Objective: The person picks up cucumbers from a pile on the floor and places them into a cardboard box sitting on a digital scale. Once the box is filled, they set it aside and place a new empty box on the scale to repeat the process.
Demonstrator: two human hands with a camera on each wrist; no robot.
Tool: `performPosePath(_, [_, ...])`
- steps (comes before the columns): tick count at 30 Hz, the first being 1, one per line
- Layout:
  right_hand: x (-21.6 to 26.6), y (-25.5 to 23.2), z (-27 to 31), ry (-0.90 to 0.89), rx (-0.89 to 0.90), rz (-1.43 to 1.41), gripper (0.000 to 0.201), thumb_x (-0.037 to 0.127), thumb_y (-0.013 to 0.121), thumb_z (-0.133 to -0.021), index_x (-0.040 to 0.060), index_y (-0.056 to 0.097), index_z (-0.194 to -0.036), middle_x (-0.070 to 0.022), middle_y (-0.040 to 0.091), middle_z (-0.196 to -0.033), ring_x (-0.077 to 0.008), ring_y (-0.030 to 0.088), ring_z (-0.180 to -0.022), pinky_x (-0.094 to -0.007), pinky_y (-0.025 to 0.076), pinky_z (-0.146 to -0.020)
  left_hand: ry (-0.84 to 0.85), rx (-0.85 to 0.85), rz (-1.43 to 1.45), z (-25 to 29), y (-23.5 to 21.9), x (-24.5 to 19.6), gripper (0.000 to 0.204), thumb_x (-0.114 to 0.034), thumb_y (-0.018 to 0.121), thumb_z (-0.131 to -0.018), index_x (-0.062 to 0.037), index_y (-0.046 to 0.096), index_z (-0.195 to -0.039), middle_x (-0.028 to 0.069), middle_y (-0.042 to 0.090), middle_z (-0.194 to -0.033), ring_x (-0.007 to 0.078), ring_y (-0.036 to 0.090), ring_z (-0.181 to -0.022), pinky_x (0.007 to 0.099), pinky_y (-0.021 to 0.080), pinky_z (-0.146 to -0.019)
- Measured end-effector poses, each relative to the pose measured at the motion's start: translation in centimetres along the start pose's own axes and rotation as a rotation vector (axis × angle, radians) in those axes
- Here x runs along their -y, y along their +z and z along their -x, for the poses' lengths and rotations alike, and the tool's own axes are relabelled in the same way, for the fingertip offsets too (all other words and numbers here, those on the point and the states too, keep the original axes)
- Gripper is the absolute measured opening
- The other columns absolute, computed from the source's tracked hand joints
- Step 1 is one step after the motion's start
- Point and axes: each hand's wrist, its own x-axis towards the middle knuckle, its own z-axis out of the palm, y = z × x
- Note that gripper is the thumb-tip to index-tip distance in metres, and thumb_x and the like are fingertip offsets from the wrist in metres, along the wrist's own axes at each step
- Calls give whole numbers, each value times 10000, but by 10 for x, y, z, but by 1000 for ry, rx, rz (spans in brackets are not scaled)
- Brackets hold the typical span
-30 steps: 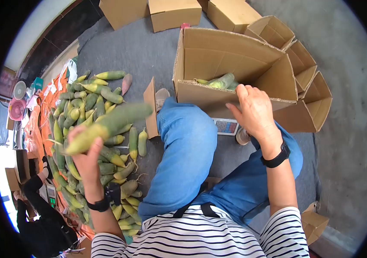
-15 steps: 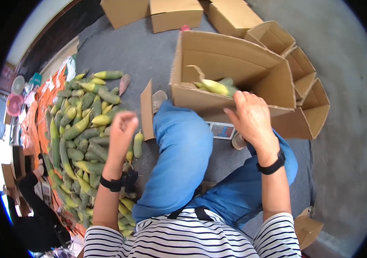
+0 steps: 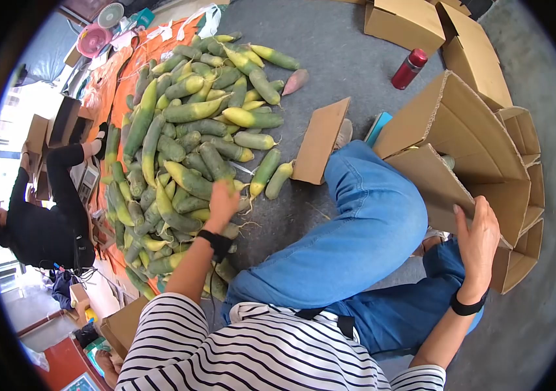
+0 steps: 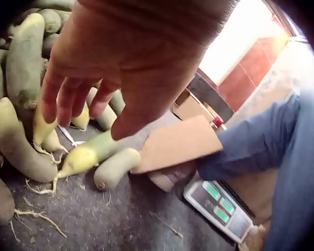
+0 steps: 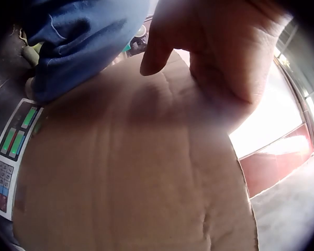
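My left hand (image 3: 224, 203) reaches over a large pile of green radishes (image 3: 190, 112). In the left wrist view its fingers (image 4: 68, 99) hang down, loosely bent, above radishes with yellowish tips and thin roots; it holds nothing. My right hand (image 3: 479, 238) grips the near rim of a tall cardboard box (image 3: 431, 171). The right wrist view has the thumb (image 5: 156, 56) against the outer wall, while the fingers go over the edge and are partly hidden. Inside the box, a bit of green radish (image 3: 448, 161) shows; the rest is behind the wall.
A digital scale (image 4: 220, 209) stands by the box's base. A loose cardboard piece (image 3: 320, 140) leans near my foot. Beyond are a red bottle (image 3: 409, 69) and more cartons (image 3: 405, 25). Another person (image 3: 49, 218) sits at far left past an orange sheet (image 3: 113, 98).
My left hand carried a green radish toward the box, came back empty and moved over the pile. A radish dropped into the box. The view turned left; the right hand stayed at the rim.
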Motion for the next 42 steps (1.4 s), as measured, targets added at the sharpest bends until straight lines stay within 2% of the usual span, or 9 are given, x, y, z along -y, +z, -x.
performPosePath(6, [1,2,-4,42,40,35,302,198,680,-865,-30,529,-995,-232,599,-887,-425,581,-855,-468,453,-732,-246,-198,-61,-95,2,56,665,-270,749,-768,109,442,-1219,303,560,-1156,419,548,-1090,457,451,-932])
performPosePath(8, [1,3,-5,60,48,55,312,206,680,-866,-32,526,-997,-227,595,-886,-422,578,-849,-470,449,-723,-660,78,64,-113,3,64,807,-356,785,-749,149,402,-1248,331,562,-1192,419,576,-1104,444,476,-933])
performPosePath(16, [7,4,-9,124,26,72,290,161,715,-812,-10,529,-955,-196,593,-892,-396,575,-855,-450,453,-747,-718,70,-38,-128,22,70,887,-416,805,-704,178,403,-1225,322,595,-1163,412,594,-1105,430,486,-924])
performPosePath(25, [2,3,-6,26,-4,13,304,172,734,-783,-8,540,-932,-178,591,-843,-374,581,-820,-445,455,-728,-196,-17,372,-24,26,-29,652,-389,825,-686,65,521,-1042,276,627,-997,378,626,-945,414,479,-847])
performPosePath(27, [-2,6,-4,-14,-48,36,312,180,745,-762,-1,549,-924,-171,599,-832,-348,596,-803,-432,468,-723,-97,19,450,-16,22,-52,593,-278,826,-721,58,513,-1096,220,629,-1007,303,625,-958,382,486,-856])
performPosePath(33, [-7,5,-2,-14,-43,-4,302,204,731,-769,18,509,-856,-166,585,-804,-349,585,-794,-435,466,-720,182,-139,953,-42,-114,-217,624,-27,750,-791,22,408,-1311,136,517,-1286,210,536,-1156,342,421,-1015])
performPosePath(37, [-12,11,-1,-8,-72,10,301,213,738,-760,26,521,-850,-147,598,-808,-325,597,-795,-424,471,-722,827,-289,1170,-40,-180,-344,538,-39,714,-803,39,494,-1288,132,582,-1244,230,572,-1132,385,451,-994])
performPosePath(41, [-13,9,2,-24,-87,-11,308,235,746,-751,31,535,-846,-129,611,-811,-307,609,-801,-412,476,-731,1151,2,672,-26,-187,-451,445,-94,721,-816,27,546,-1206,137,611,-1192,232,602,-1093,397,506,-909])
performPosePath(42, [-13,10,3,-25,-84,-13,309,239,745,-751,33,536,-846,-126,615,-811,-301,615,-807,-408,476,-735,1235,-148,501,-30,-173,-479,429,-124,727,-813,17,551,-1178,141,618,-1139,264,612,-1051,390,508,-876])
